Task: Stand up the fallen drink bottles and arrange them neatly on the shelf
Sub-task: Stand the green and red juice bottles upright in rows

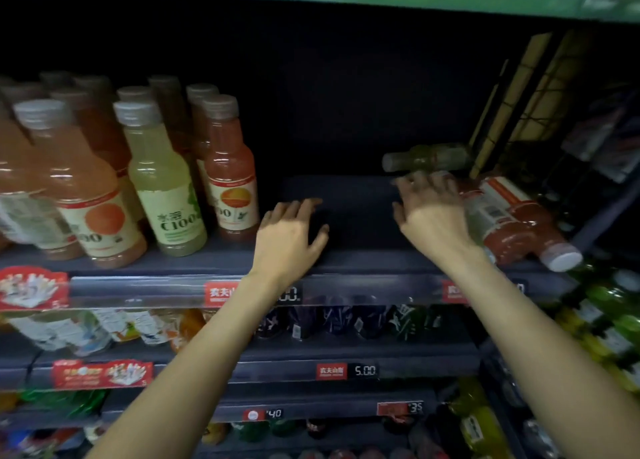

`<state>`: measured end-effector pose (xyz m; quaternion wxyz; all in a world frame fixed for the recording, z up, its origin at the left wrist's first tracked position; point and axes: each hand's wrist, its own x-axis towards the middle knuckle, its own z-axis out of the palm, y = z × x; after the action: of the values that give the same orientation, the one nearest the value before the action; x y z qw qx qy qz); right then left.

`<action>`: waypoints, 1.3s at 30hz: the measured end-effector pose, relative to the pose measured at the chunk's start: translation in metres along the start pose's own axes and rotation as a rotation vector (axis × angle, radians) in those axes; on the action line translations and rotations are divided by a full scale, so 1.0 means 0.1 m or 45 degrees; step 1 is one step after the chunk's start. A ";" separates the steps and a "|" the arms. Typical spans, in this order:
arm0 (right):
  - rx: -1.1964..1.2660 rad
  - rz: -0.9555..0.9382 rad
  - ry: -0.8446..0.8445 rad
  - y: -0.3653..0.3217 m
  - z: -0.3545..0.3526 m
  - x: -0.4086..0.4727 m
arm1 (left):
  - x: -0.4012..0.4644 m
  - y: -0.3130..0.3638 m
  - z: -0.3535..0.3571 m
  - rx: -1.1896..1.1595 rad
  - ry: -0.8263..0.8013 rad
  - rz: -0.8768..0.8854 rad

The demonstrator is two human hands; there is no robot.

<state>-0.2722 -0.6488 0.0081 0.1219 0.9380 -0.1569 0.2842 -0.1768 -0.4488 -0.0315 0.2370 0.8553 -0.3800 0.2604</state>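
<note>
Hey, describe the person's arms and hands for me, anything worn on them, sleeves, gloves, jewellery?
Both forearms are bare up to the frame's bottom edge: no sleeves show. The left hand and right hand wear no gloves, and no watch or bracelet sits on either wrist. The right hand's fingers are blurred, so a ring cannot be ruled out.

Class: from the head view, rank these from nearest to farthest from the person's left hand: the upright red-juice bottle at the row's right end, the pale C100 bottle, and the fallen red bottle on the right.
Measured from the left hand:
1. Upright red-juice bottle, just to its left.
2. Pale C100 bottle, further left in the row.
3. Fallen red bottle, lying at the right, beyond the right hand.
</note>
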 end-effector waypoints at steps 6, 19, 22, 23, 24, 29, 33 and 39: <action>-0.289 0.320 -0.511 0.18 -0.09 -0.17 | 0.04 0.13 0.14 -0.038 -0.069 0.019; -0.087 -0.516 0.202 -0.17 -0.32 -0.28 | 0.38 0.22 0.04 -0.074 -0.314 0.398; 0.007 -0.445 0.524 -0.22 -0.32 -0.27 | 0.26 0.20 -0.04 -0.257 -0.256 0.124; 0.095 -0.363 0.603 -0.25 -0.29 -0.28 | 0.23 0.18 -0.05 -0.321 -0.247 0.036; 0.201 -0.260 0.643 -0.30 -0.24 -0.29 | 0.22 0.17 -0.05 -0.385 -0.245 -0.046; 1.302 0.228 0.055 -0.69 -0.13 -0.10 | 0.17 0.10 -0.05 -0.828 -0.279 -0.397; 1.530 0.192 -0.125 -0.98 -0.09 0.10 | 0.08 -0.11 -0.06 -0.871 -0.133 -0.384; 1.616 0.147 -0.225 -1.19 0.05 0.31 | -0.05 -0.37 -0.16 -0.582 0.089 -0.331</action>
<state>-0.2020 -0.5477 0.0046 -0.4858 0.8375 -0.0180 0.2496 -0.1549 -0.4144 -0.0304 0.4684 0.8118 -0.3074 0.1645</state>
